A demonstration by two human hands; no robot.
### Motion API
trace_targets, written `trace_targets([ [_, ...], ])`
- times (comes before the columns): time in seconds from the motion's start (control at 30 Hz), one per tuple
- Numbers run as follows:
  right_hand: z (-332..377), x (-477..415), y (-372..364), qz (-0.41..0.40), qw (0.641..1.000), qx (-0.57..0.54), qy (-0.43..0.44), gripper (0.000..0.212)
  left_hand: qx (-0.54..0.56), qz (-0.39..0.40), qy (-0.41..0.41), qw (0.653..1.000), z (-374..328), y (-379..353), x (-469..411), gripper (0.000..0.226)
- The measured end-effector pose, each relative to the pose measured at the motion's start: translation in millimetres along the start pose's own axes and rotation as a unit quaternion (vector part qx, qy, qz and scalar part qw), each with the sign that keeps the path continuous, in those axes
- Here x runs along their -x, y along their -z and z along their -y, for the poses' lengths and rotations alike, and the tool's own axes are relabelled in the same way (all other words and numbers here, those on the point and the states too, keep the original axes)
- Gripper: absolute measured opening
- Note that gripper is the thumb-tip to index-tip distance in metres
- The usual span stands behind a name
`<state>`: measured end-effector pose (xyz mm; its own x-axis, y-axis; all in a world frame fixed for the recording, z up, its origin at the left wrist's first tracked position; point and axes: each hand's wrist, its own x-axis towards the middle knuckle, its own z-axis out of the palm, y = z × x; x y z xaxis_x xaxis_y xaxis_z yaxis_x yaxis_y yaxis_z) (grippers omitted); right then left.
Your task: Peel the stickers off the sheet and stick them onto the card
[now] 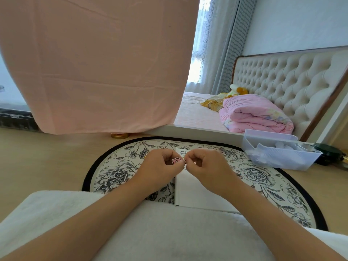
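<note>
- left hand [162, 166] is raised over the mat, fingers curled in toward the palm, thumb and forefinger pinching a small pink sticker [176, 161] at the fingertips.
- right hand [205, 166] meets it tip to tip, fingers curled as well, thumb and forefinger closed together just beside the sticker; from here i can't tell whether they have hold of its edge or of some separate scrap.
- the sticker is up in the air between the two hands, above the far end of the white card [190, 191].
- the card lies flat on the round floral mat [254, 176], its near end tucked under the white fluffy cloth [169, 232] that covers the person's lap.
- a bit of white paper with outlined drawings [182, 152] peeks out beyond the fingertips, possibly the sticker sheet.
- a clear plastic bin [278, 155] sits to the right, on the mat's far edge.
- a pink cloth [94, 63] hangs over the back left of the table.
- beyond, a bed with a folded pink quilt [254, 113] against a tufted headboard [282, 78].
</note>
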<state>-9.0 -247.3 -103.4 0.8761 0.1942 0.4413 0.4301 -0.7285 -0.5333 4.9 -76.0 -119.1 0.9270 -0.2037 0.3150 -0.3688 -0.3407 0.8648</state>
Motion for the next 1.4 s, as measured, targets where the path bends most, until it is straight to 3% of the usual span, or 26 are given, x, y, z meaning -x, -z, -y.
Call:
trace_targets([
  [0.17,2.9,-2.2,5.3,0.017,0.983,-0.158,-0.088,0.018,0.041,-0.013,0.023,0.999,-0.4,1.8,-1.1,0.012],
  [0.27,4.0,-1.4,5.8,0.027,0.974,-0.188,-0.123,0.023,0.023,-0.023,0.01,0.999,-0.1,2.0,-0.9,0.009],
  [0.33,4.3,-0.2,4.9,0.022,0.972,-0.193,-0.135,0.027,-0.024,-0.049,-0.014,0.998,0.9,1.9,0.1,0.003],
  [0.4,5.2,0.6,4.4,0.01,0.974,-0.18,-0.14,0.03,-0.111,-0.093,-0.05,0.988,2.0,2.3,1.9,0.011],
  [0.5,4.1,-0.8,3.1,-0.021,0.974,-0.167,-0.149,0.031,-0.244,-0.157,-0.152,0.945,1.2,4.3,0.9,0.016],
  [0.63,0.2,-2.7,0.3,-0.058,0.983,-0.125,-0.121,0.026,-0.296,-0.143,-0.205,0.922,-2.5,4.2,1.7,0.007],
  [0.77,-1.6,-1.5,-3.7,-0.078,0.993,-0.056,-0.065,0.017,-0.185,-0.101,-0.074,0.975,-4.0,-1.9,4.7,0.009],
  [0.87,-0.7,0.8,-5.1,-0.083,0.996,-0.004,-0.03,0.015,-0.094,-0.088,-0.014,0.992,-3.0,-2.9,1.4,0.01],
  [1.03,-0.4,0.8,-5.2,-0.078,0.996,0.031,-0.012,0.016,-0.033,-0.056,0.003,0.998,-2.9,-1.9,-1.0,0.015],
  [1.4,0.2,-0.1,-5.8,-0.056,0.996,-0.059,-0.044,0.017,-0.001,-0.056,0.0,0.998,1.6,-6.5,-2.7,0.015],
])
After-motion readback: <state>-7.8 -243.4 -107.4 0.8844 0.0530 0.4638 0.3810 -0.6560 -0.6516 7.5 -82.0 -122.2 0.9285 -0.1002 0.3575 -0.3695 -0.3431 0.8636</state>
